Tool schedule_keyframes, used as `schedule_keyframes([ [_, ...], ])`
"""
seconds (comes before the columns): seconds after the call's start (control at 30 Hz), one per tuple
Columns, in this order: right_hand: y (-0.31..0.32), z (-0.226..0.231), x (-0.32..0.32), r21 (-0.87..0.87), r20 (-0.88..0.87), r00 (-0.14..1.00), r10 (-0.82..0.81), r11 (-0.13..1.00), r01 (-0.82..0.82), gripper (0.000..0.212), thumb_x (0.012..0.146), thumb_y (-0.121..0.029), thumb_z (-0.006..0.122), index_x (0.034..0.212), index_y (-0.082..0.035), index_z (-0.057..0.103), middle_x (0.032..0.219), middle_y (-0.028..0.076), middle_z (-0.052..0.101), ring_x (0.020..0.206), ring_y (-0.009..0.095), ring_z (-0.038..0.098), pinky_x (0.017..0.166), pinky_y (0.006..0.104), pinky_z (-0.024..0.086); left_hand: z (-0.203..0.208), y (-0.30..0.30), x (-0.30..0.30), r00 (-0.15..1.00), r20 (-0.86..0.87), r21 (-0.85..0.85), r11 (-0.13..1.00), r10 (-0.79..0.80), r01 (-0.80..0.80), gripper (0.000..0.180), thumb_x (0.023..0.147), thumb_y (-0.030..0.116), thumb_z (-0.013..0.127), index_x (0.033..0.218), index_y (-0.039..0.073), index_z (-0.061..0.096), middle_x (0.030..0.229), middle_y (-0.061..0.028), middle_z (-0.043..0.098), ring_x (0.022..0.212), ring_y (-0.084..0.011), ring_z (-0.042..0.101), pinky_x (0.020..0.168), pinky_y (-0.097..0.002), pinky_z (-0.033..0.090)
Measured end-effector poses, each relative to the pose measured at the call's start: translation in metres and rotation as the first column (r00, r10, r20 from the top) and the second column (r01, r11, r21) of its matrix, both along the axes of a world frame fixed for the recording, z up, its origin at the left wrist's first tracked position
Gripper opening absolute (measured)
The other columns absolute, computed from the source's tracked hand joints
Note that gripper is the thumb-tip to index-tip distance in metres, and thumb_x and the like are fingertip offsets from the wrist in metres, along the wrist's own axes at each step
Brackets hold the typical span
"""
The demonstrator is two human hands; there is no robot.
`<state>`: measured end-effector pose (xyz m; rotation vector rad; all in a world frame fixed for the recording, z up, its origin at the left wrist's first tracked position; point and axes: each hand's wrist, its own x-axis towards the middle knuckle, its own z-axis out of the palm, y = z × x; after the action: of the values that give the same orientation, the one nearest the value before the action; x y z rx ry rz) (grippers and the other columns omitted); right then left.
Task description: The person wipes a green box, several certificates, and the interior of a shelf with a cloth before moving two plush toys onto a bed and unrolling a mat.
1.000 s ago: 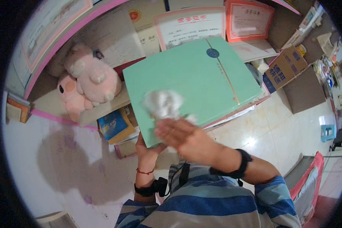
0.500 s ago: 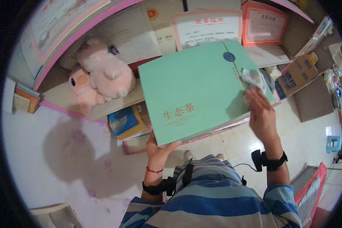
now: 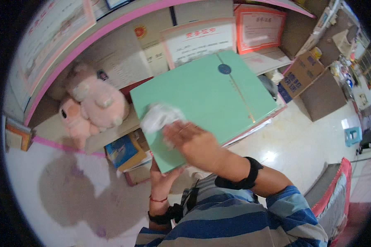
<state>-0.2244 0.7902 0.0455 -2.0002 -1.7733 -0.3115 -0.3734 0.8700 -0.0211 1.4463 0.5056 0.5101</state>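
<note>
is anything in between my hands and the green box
Only a bunched white cloth is at the right hand, over the left part of the green box. Blur hides whether that hand also touches the box. Nothing visible stands between the left hand and the box's near corner.

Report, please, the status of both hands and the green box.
Left hand gripping green box at near-left corner. Right hand holding white wipe over box's left part. Pink plush toys on shelf at left, not over box.
</note>
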Motion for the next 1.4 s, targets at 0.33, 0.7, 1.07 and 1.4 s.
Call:
schedule_keyframes([
  [0.33, -0.127, 0.007, 0.072, -0.120, -0.173, 0.955, -0.240, 0.968, 0.221, 0.042, 0.073, 0.002, 0.052, 0.115, -0.003, 0.052, 0.120, 0.010, 0.051, 0.111, 0.027, 0.048, 0.094, 0.0336, 0.039, 0.001, -0.012, 0.010, 0.992, -0.024, -0.186, 0.975, 0.123, -0.125, 0.054, 0.091, 0.039, 0.038, 0.128, 0.001, 0.033, 0.128, -0.0099, 0.038, 0.119, -0.0223, 0.035, 0.100, -0.0362, 0.026],
  [0.7, -0.141, 0.021, 0.199, -0.199, -0.246, 0.964, -0.097, 0.979, 0.047, 0.045, 0.073, 0.000, 0.050, 0.118, 0.001, 0.048, 0.123, 0.014, 0.047, 0.114, 0.029, 0.044, 0.095, 0.0330, 0.039, 0.002, -0.020, 0.014, 0.922, -0.056, -0.240, 0.892, 0.382, -0.384, 0.058, 0.088, 0.044, 0.041, 0.129, 0.004, 0.033, 0.127, -0.0109, 0.039, 0.117, -0.0242, 0.038, 0.096, -0.0404, 0.031],
  [1.07, -0.032, 0.004, 0.323, -0.204, -0.091, 0.976, 0.200, 0.955, -0.214, 0.038, 0.075, -0.008, 0.049, 0.113, -0.001, 0.050, 0.116, 0.019, 0.050, 0.094, 0.032, 0.056, 0.083, 0.0384, 0.046, 0.012, -0.026, 0.015, 0.912, -0.072, -0.171, 0.896, 0.403, -0.409, 0.054, 0.090, 0.041, 0.037, 0.128, 0.002, 0.034, 0.127, -0.0103, 0.041, 0.116, -0.0230, 0.040, 0.097, -0.0384, 0.031],
  [1.4, 0.007, 0.011, 0.323, -0.198, 0.027, 0.991, 0.129, 0.973, -0.121, 0.037, 0.075, -0.005, 0.048, 0.111, 0.003, 0.050, 0.111, 0.020, 0.053, 0.087, 0.035, 0.058, 0.079, 0.0388, 0.047, 0.020, -0.028, 0.031, 0.840, -0.083, -0.314, 0.786, 0.536, -0.532, 0.051, 0.089, 0.038, 0.039, 0.126, 0.003, 0.038, 0.127, -0.0084, 0.043, 0.116, -0.0226, 0.040, 0.097, -0.0390, 0.030],
])
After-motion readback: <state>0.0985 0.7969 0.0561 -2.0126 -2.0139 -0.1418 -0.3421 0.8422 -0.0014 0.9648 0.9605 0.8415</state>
